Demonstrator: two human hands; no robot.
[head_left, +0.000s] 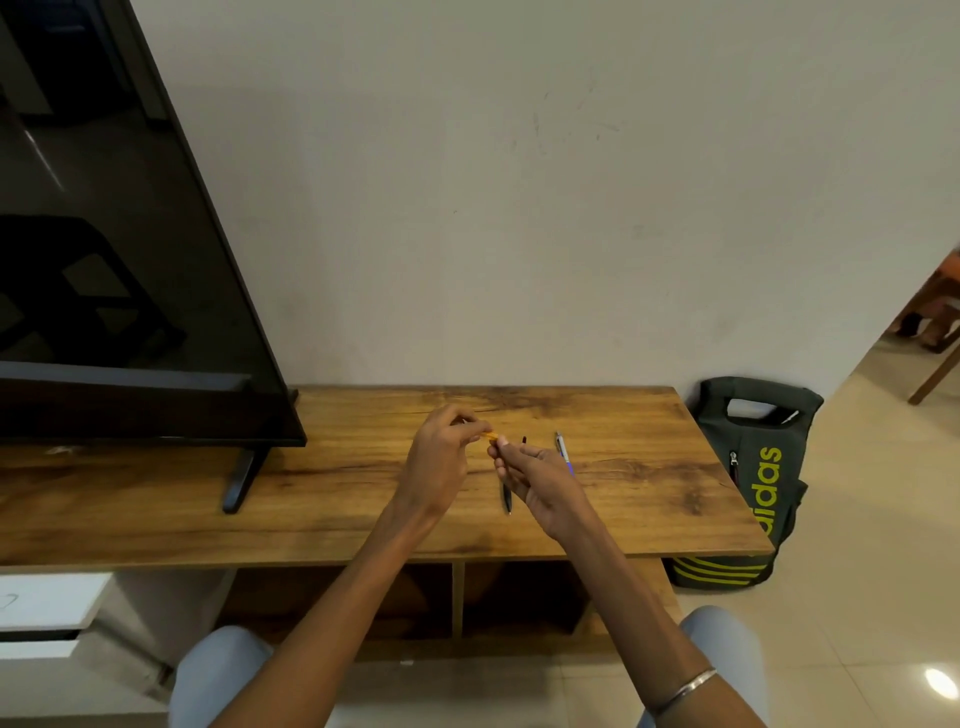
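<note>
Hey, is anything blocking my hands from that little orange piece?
Nothing visible does. The left hand and right hand both pinch the orange piece at their fingertips, above the wooden table.

I get soft, even light. Glare spots the glossy beige floor tiles (852, 623); the frame edges bow and blur slightly.

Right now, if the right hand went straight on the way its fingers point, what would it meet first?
The right hand points up-left at the small orange piece pinched by the left hand, and seems to touch it; next would come the left hand's fingertips.
</note>
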